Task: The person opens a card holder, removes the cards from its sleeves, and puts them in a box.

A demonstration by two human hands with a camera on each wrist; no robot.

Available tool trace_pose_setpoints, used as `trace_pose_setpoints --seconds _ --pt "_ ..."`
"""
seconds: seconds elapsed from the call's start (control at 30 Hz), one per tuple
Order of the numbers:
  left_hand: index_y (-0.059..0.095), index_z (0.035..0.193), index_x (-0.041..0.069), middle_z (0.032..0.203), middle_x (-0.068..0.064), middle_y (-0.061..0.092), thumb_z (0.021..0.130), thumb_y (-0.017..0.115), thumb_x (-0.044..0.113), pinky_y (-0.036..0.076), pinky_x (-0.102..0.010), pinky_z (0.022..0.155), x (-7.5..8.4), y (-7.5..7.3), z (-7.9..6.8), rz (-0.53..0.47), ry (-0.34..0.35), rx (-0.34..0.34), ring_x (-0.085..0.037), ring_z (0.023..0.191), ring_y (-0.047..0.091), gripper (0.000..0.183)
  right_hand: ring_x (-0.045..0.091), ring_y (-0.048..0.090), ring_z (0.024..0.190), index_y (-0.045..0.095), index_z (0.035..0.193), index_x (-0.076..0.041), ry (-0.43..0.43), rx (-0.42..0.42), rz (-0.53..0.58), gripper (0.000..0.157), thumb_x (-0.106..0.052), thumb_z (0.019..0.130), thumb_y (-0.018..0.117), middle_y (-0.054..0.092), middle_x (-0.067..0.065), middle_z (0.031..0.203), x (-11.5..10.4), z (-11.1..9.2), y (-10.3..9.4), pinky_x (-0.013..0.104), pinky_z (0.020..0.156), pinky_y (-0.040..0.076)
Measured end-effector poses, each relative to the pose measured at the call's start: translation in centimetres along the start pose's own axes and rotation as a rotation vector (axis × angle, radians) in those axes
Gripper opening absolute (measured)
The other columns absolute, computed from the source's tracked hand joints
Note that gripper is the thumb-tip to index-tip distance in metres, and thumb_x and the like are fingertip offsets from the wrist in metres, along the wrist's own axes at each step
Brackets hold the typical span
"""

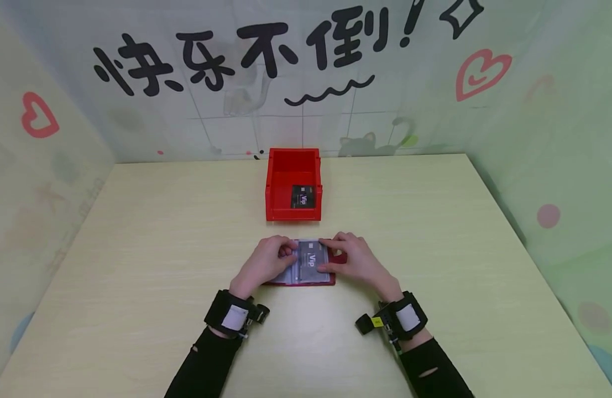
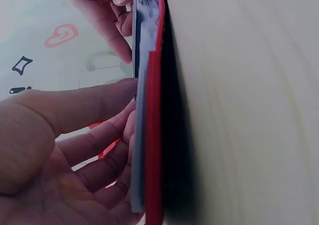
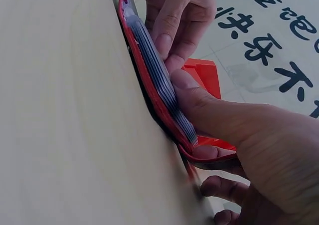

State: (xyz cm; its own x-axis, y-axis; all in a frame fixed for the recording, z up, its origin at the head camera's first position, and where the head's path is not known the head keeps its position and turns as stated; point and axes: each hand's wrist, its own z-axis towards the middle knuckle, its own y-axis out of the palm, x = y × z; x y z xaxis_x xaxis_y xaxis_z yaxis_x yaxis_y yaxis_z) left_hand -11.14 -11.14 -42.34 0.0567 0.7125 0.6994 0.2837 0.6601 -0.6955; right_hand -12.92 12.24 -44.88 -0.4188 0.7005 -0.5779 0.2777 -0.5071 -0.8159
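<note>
A red card holder (image 1: 298,284) lies spread on the table, its clear sleeves stacked inside. A dark card marked Vip (image 1: 310,261) shows in the sleeve on the right side. My right hand (image 1: 352,257) grips the holder's right edge, thumb (image 3: 187,83) on the sleeve stack and fingers beneath the red cover (image 3: 154,93). My left hand (image 1: 271,260) bends over the middle of the holder, its thumb (image 2: 107,103) and bent fingertips right at the card's left edge; what lies between those fingertips is hidden.
Behind the holder stands an open red bin (image 1: 293,214) with another dark Vip card (image 1: 303,197) inside. The pale wooden table (image 1: 161,232) meets a printed backdrop (image 1: 151,127) at the back and sides. Black straps with small cameras circle both wrists.
</note>
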Motion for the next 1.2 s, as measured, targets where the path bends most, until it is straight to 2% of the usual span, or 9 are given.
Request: trace_pose_setpoints --seconds 0.2,0.33,0.6,0.77,0.93,1.2 --pt "0.071 0.117 0.003 0.092 -0.009 0.065 0.091 0.074 0.015 0.048 -0.026 0.074 0.2 0.0 0.3 -0.074 -0.081 -0.020 -0.019 0.084 0.056 0.028 0.022 0.053 0.104 0.061 0.140 -0.016 -0.010 -0.006 0.060 0.066 -0.035 0.080 0.084 0.064 0.007 0.111 0.7 0.1 0.4 0.044 0.098 0.038" --pt "0.073 0.111 0.003 0.086 -0.009 0.066 0.093 0.072 0.021 0.044 -0.024 0.067 0.4 0.0 0.5 -0.100 -0.114 -0.014 -0.019 0.078 0.057 0.025 0.023 0.052 0.105 0.060 0.141 -0.016 -0.011 -0.002 0.067 0.068 -0.034 0.080 0.085 0.063 0.007 0.110 0.9 0.1 0.5 0.044 0.098 0.037" --pt "0.076 0.098 0.002 0.066 -0.006 0.059 0.096 0.069 0.026 0.034 -0.024 0.057 0.1 0.1 1.1 -0.100 -0.111 -0.013 -0.017 0.064 0.052 0.025 0.022 0.052 0.106 0.060 0.141 -0.017 -0.002 0.007 0.079 0.068 -0.035 0.080 0.085 0.063 0.008 0.112 0.7 0.0 0.6 0.045 0.099 0.037" --pt "0.076 0.100 0.003 0.071 -0.007 0.059 0.096 0.067 0.032 0.034 -0.025 0.058 0.1 0.4 1.3 -0.088 -0.116 -0.023 -0.018 0.067 0.052 0.030 0.023 0.051 0.108 0.060 0.141 -0.017 0.008 0.011 0.081 0.069 -0.033 0.080 0.085 0.063 0.008 0.112 0.6 -0.2 0.6 0.046 0.100 0.037" --pt "0.075 0.099 0.004 0.078 -0.008 0.061 0.095 0.069 0.032 0.035 -0.025 0.061 0.1 0.7 1.2 -0.051 -0.096 -0.005 -0.018 0.074 0.054 0.029 0.024 0.052 0.109 0.059 0.142 -0.017 0.012 0.011 0.075 0.069 -0.033 0.080 0.085 0.063 0.009 0.113 0.7 -0.2 0.8 0.047 0.102 0.037" --pt "0.077 0.093 0.007 0.077 -0.007 0.060 0.092 0.073 0.032 0.035 -0.026 0.064 0.4 1.0 1.0 -0.008 -0.093 0.023 -0.018 0.078 0.053 0.026 0.025 0.050 0.115 0.059 0.142 -0.020 0.017 0.007 0.069 0.068 -0.035 0.081 0.084 0.063 0.008 0.115 0.8 -0.2 0.8 0.048 0.103 0.034"
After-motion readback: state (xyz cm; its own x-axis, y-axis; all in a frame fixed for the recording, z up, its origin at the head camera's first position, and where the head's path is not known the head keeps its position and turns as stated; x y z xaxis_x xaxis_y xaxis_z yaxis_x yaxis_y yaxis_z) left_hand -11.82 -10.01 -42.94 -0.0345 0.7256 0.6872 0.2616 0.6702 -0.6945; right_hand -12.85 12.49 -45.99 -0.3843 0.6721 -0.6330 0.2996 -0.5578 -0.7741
